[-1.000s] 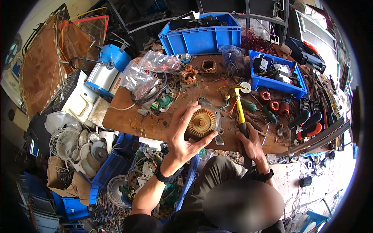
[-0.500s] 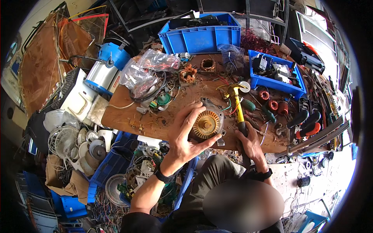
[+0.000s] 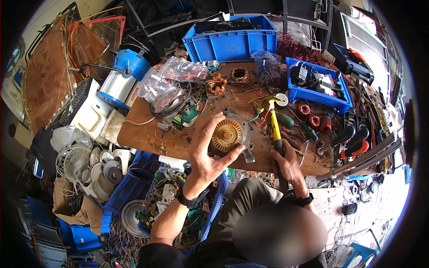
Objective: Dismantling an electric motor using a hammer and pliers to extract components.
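My left hand grips a round motor part with a brass-coloured finned rotor set in a dark metal housing. Thumb and fingers wrap its near and left sides, and the finned face is turned up. A metal tab sticks out at its lower right. To the right, my right hand is closed round the black grip of a hammer with a yellow shaft. The hammer's head rests or hovers near a white round piece; contact cannot be told.
Copper-wound coils and pliers lie right of the hammer on the wooden table. Blue crates stand at the back. Plastic bags sit at the left. A blue bin of circuit scrap is below the near edge.
The motor part has shifted slightly left and turned in my left hand, its tab now further from the thumb. My right hand and the hammer stay nearly still.
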`<act>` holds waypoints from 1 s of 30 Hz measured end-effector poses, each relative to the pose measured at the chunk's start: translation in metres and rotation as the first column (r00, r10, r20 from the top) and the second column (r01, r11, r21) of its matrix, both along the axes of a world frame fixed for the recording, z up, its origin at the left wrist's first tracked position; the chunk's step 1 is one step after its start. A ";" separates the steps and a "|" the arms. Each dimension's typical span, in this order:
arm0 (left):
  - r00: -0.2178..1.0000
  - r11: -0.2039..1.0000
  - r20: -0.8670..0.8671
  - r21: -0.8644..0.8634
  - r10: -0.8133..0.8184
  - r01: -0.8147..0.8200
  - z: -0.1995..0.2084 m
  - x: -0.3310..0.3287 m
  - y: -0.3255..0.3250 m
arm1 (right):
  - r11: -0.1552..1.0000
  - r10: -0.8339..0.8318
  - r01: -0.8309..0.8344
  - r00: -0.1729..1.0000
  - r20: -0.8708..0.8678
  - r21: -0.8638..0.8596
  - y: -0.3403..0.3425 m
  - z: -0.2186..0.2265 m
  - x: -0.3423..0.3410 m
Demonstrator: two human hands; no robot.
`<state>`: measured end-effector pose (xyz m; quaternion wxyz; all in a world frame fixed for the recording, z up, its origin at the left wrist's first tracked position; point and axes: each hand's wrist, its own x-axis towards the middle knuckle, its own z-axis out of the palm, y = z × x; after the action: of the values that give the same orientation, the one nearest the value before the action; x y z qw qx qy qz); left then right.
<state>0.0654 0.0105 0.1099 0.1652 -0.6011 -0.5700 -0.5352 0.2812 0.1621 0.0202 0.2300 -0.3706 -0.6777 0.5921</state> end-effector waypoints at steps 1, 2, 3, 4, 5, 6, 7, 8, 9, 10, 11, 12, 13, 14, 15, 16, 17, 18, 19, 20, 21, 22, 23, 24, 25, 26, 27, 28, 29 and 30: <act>1.000 1.000 -0.005 0.008 0.006 -0.006 0.000 -0.001 0.000 | 1.000 0.002 -0.002 1.000 -0.001 -0.001 -0.002 0.003 -0.001; 1.000 1.000 -0.006 0.006 0.009 -0.009 -0.001 -0.002 -0.001 | 0.998 -0.002 0.001 1.000 -0.014 -0.057 -0.004 0.005 -0.001; 1.000 1.000 -0.017 -0.003 0.016 -0.016 -0.001 -0.003 -0.002 | 0.994 -0.007 0.004 1.000 -0.026 -0.113 -0.005 0.006 -0.002; 0.999 1.000 -0.027 -0.010 0.019 -0.019 0.000 -0.002 -0.002 | 0.994 -0.009 0.006 1.000 -0.025 -0.112 -0.003 0.001 -0.002; 1.000 1.000 -0.026 -0.009 0.017 -0.018 -0.001 -0.002 -0.002 | 0.999 -0.016 0.015 0.999 -0.046 -0.029 0.000 -0.008 -0.001; 1.000 1.000 -0.011 -0.014 0.004 -0.004 -0.002 -0.001 -0.001 | 0.998 -0.022 0.025 0.997 -0.068 0.054 0.002 -0.013 -0.001; 1.000 1.000 0.001 -0.018 -0.006 0.006 -0.002 -0.001 -0.002 | 0.998 -0.020 0.024 0.997 -0.068 0.054 0.003 -0.014 -0.001; 1.000 1.000 0.000 -0.018 -0.004 0.004 -0.002 -0.001 -0.003 | 0.998 -0.015 0.018 0.998 -0.068 0.055 0.003 -0.014 -0.002; 1.000 1.000 0.009 -0.023 -0.003 0.003 -0.001 0.000 -0.003 | 0.998 -0.010 0.013 0.998 -0.067 0.056 0.003 -0.015 -0.002; 1.000 1.000 0.020 -0.026 -0.004 0.005 -0.001 0.001 -0.003 | 0.998 -0.010 0.014 0.998 -0.066 0.057 0.004 -0.017 -0.002; 1.000 1.000 0.021 -0.026 -0.005 0.006 -0.002 0.001 -0.002 | 0.997 -0.009 0.015 0.996 -0.083 0.070 0.005 -0.020 -0.002; 1.000 1.000 0.024 -0.022 -0.006 0.006 -0.003 0.002 -0.001 | 0.996 -0.008 0.016 0.995 -0.100 0.082 0.005 -0.021 -0.001; 1.000 1.000 0.025 -0.019 -0.002 0.003 -0.003 0.001 -0.001 | 0.997 -0.005 0.013 0.995 -0.101 0.082 0.004 -0.017 -0.002; 1.000 1.000 0.024 -0.020 0.001 0.000 -0.003 0.000 -0.001 | 1.000 -0.004 0.006 0.996 -0.091 0.027 0.001 -0.010 -0.003; 1.000 1.000 0.007 -0.014 0.011 -0.011 -0.003 -0.001 -0.001 | 1.000 -0.002 0.000 0.997 -0.081 -0.028 -0.001 -0.007 -0.003; 1.000 1.000 -0.009 -0.007 0.019 -0.019 -0.002 -0.002 -0.001 | 1.000 -0.002 0.000 0.997 -0.081 -0.027 0.000 -0.007 -0.003; 1.000 1.000 -0.008 -0.006 0.018 -0.018 -0.001 -0.002 0.000 | 1.000 -0.004 0.003 0.997 -0.082 -0.019 0.000 -0.008 -0.002; 1.000 1.000 -0.010 -0.011 0.020 -0.020 0.000 -0.002 0.001 | 1.000 -0.006 0.005 0.996 -0.083 -0.010 0.001 -0.008 -0.002; 1.000 1.000 -0.014 -0.018 0.025 -0.025 0.000 -0.002 0.001 | 1.000 -0.004 0.003 0.996 -0.084 -0.011 -0.001 -0.007 -0.003; 1.000 0.999 -0.015 -0.019 0.027 -0.028 0.000 -0.003 0.001 | 1.000 -0.007 0.004 0.993 -0.116 -0.024 -0.003 -0.004 -0.005; 0.999 0.999 -0.011 -0.023 0.030 -0.030 0.000 -0.003 0.001 | 0.999 -0.010 0.005 0.989 -0.148 -0.036 -0.004 -0.002 -0.006; 1.000 0.999 -0.006 -0.024 0.029 -0.029 0.001 -0.003 0.001 | 0.999 -0.012 0.006 0.989 -0.147 -0.036 -0.003 -0.004 -0.005; 1.000 0.999 -0.006 -0.024 0.027 -0.028 0.001 -0.002 0.002 | 1.000 -0.012 0.010 0.988 -0.157 -0.008 -0.001 -0.007 -0.005; 1.000 0.999 0.001 -0.021 0.024 -0.024 0.001 -0.002 0.002 | 1.000 -0.011 0.015 0.986 -0.166 0.020 -0.001 -0.009 -0.004; 1.000 1.000 0.006 -0.019 0.024 -0.024 0.001 -0.002 0.002 | 1.000 -0.010 0.013 0.986 -0.167 0.019 -0.001 -0.007 -0.005; 1.000 0.999 0.005 -0.020 0.026 -0.026 0.001 -0.002 0.002 | 1.000 -0.011 0.010 0.989 -0.150 -0.008 -0.003 -0.004 -0.005; 1.000 1.000 0.005 -0.014 0.020 -0.020 0.001 -0.003 0.002 | 0.999 -0.012 0.007 0.991 -0.133 -0.035 -0.004 0.000 -0.005; 1.000 1.000 0.007 -0.008 0.011 -0.011 0.000 -0.003 0.003 | 0.999 -0.013 0.008 0.991 -0.132 -0.035 -0.005 0.003 -0.004; 1.000 1.000 0.009 -0.008 0.010 -0.010 0.000 -0.002 0.003 | 0.998 -0.011 0.003 0.992 -0.127 -0.061 -0.006 0.006 -0.003; 1.000 1.000 0.023 -0.016 0.006 -0.005 0.001 -0.001 0.003 | 0.996 -0.009 -0.002 0.992 -0.123 -0.087 -0.006 0.008 -0.003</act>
<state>0.0642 0.0140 0.1107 0.1552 -0.5948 -0.5778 -0.5369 0.2785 0.1558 0.0287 0.2558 -0.3443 -0.6352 0.6423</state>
